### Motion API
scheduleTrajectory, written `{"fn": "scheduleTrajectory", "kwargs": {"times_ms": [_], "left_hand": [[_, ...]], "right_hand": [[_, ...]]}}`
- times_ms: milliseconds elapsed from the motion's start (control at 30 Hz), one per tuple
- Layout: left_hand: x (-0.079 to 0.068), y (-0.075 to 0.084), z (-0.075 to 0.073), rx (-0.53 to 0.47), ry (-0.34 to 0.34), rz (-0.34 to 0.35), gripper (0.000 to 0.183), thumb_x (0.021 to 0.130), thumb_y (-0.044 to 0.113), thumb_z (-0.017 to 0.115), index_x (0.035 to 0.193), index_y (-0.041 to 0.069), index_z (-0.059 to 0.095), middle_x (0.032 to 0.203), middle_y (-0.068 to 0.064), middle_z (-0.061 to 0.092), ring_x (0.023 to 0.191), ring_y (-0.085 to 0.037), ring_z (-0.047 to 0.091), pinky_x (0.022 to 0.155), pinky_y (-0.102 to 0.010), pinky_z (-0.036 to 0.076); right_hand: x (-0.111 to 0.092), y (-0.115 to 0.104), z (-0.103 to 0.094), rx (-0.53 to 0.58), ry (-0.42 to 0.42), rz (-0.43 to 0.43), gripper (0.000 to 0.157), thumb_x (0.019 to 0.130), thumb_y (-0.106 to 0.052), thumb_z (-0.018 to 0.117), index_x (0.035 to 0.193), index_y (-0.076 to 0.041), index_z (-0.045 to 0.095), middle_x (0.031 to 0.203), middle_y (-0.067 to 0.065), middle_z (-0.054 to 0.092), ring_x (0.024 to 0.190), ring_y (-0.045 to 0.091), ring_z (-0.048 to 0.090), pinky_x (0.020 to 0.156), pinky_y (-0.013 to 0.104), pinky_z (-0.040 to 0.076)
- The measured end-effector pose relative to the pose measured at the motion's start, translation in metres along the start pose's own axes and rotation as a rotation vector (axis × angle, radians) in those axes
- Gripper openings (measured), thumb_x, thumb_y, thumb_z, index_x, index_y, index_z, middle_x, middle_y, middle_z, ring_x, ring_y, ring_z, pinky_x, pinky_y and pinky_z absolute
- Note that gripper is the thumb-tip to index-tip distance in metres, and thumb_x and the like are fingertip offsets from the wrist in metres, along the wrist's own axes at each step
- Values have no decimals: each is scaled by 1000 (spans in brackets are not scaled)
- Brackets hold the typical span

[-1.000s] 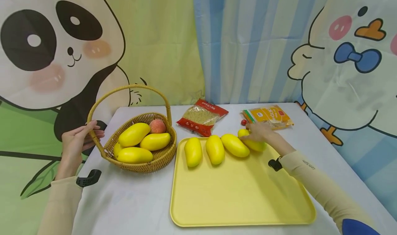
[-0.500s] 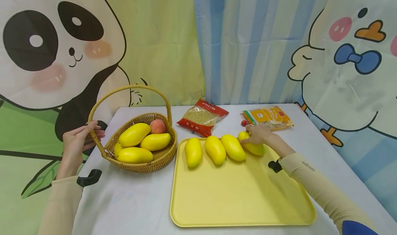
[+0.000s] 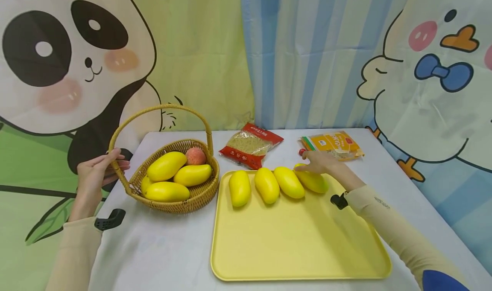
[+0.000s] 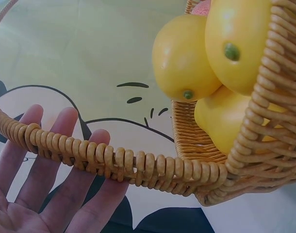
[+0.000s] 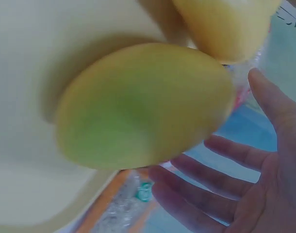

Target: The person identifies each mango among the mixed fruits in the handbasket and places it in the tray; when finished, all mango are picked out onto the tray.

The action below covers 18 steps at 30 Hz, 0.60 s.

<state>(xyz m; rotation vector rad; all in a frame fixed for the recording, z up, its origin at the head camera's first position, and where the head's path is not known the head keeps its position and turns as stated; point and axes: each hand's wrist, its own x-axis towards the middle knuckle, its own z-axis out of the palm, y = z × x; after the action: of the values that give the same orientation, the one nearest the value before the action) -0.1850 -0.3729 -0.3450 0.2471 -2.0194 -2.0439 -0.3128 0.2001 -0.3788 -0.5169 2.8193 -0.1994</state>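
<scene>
Right hand (image 3: pixel 317 162) lifted off mango (image 3: pixel 313 181), fingers spread, left hand (image 3: pixel 94 176) flat against basket handle (image 3: pixel 115 165)

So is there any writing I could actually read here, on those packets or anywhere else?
Red packet: pale characters on its red top band, too small and blurred to read.
Orange packet: a white label and a red patch with print, too blurred to read.
Right sleeve: a small dark mark, unreadable.
Nothing else carries writing; the backdrops show only cartoon animals.

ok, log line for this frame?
left hand: on basket handle | right hand: open, over fourth mango | tray: four mangoes
</scene>
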Motion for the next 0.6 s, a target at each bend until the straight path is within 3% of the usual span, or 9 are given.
{"fn": "scheduleTrajectory", "kwargs": {"times_ms": [100, 267, 600], "left_hand": [[0, 1, 0, 4, 4, -5, 20, 91, 33, 66, 87, 15, 75, 74, 5, 74, 68, -8, 71, 61, -17, 54], [-1, 2, 0, 19, 11, -24, 21, 90, 35, 66, 87, 16, 75, 74, 6, 74, 69, -6, 71, 61, -16, 54], [1, 0, 0, 55, 33, -30, 24, 88, 41, 68, 88, 17, 75, 73, 8, 73, 69, -5, 71, 62, -16, 54]], "right_hand": [[3, -14, -11, 15, 58, -40, 58, 89, -49, 62, 122, -1, 59, 92, 11, 65, 72, 22, 57, 65, 34, 47], [12, -54, -23, 5, 114, -151, 51, 91, -44, 63, 125, -6, 59, 115, 13, 65, 103, 29, 61, 85, 46, 51], [39, -160, -29, 44, 135, -383, 52, 88, -40, 69, 129, -9, 58, 126, 8, 63, 113, 24, 59, 95, 40, 48]]}}
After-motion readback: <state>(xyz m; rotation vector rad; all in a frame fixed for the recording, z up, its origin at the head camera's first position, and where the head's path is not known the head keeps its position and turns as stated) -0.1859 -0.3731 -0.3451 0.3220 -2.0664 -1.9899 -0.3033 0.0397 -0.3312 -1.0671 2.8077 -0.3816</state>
